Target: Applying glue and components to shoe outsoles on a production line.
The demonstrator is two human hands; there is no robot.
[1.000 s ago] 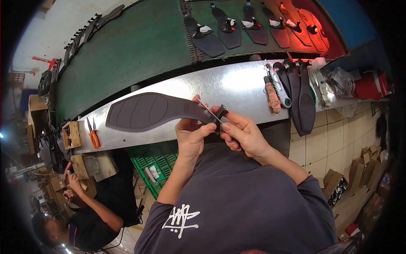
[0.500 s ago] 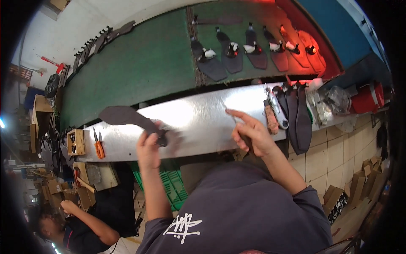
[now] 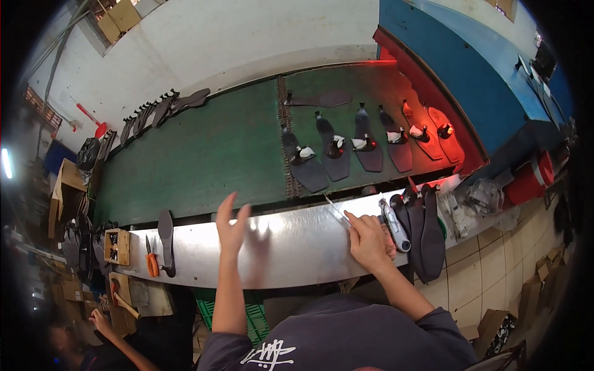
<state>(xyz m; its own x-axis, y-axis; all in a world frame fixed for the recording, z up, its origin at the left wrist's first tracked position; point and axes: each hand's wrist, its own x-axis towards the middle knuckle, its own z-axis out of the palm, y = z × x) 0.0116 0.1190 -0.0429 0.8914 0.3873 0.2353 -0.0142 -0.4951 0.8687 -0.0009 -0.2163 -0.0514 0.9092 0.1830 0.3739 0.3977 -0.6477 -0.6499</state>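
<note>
My left hand (image 3: 231, 227) is raised above the shiny metal table (image 3: 291, 247), open and empty, fingers apart. A dark shoe sole with a small heel (image 3: 166, 241) lies to its left, beside orange-handled pliers (image 3: 151, 258). My right hand (image 3: 370, 242) is closed on a thin, pointed metal tool (image 3: 336, 208), whose tip points to the far left. Just right of that hand lie a grey-and-white hand tool (image 3: 396, 227) and a pinkish-brown wrapped thing, mostly covered by my fingers. Several dark soles (image 3: 428, 238) lie beyond these at the table's right end.
Behind the table runs a green conveyor belt (image 3: 204, 154) with heeled soles (image 3: 371, 154) leading into a red-lit blue machine (image 3: 445, 68). A small wooden box (image 3: 116, 246) sits at the table's left end. Another person's hand (image 3: 99, 321) shows at lower left.
My left hand has let go of the dark sole, now lying beside the pliers, and its fingers have opened. My right hand still holds the thin tool, nearer the wrapped thing. The view has tilted upward.
</note>
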